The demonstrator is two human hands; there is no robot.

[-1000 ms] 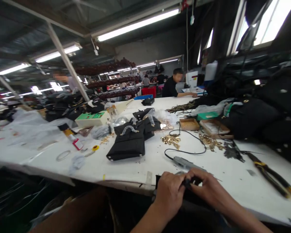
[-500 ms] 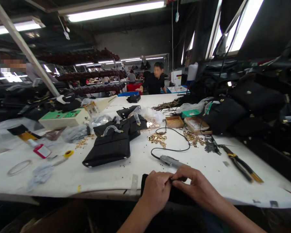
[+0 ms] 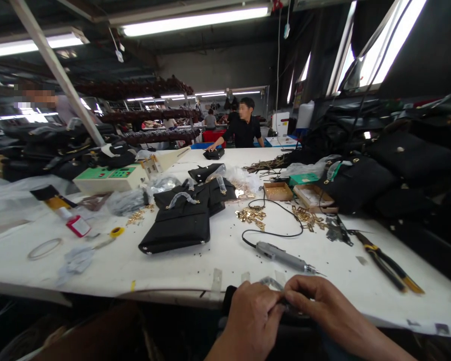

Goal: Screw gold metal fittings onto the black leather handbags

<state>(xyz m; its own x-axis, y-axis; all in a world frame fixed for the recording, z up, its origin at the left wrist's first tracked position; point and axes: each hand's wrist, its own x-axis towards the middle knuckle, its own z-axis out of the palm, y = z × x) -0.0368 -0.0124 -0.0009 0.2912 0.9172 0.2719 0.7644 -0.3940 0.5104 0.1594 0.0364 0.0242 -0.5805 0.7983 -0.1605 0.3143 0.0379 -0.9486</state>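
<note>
At the table's front edge, my left hand (image 3: 253, 313) is closed on a black bag (image 3: 230, 293), most of which lies hidden below and behind the hands. My right hand (image 3: 315, 298) pinches at the same spot, its fingertips meeting the left ones on a small dark part too hidden to name. A clear-wrapped handle (image 3: 271, 283) shows just beyond the fingers. Past my hands lies a grey electric screwdriver (image 3: 285, 256) with its cord. Gold metal pieces (image 3: 251, 215) are heaped farther back.
Black bags (image 3: 176, 225) lie left of centre, near a red bottle (image 3: 78, 225) and yellow tape (image 3: 117, 231). Black-and-yellow pliers (image 3: 387, 263) rest at right. Small boxes (image 3: 277, 191) stand behind the gold pieces. Across the table, a person (image 3: 244, 125) touches a black bag (image 3: 214, 153).
The view has shifted, so the table items sit farther right. A wrapped handle now shows by my hands, and the whole screwdriver is visible. The person opposite has reached onto the far bag.
</note>
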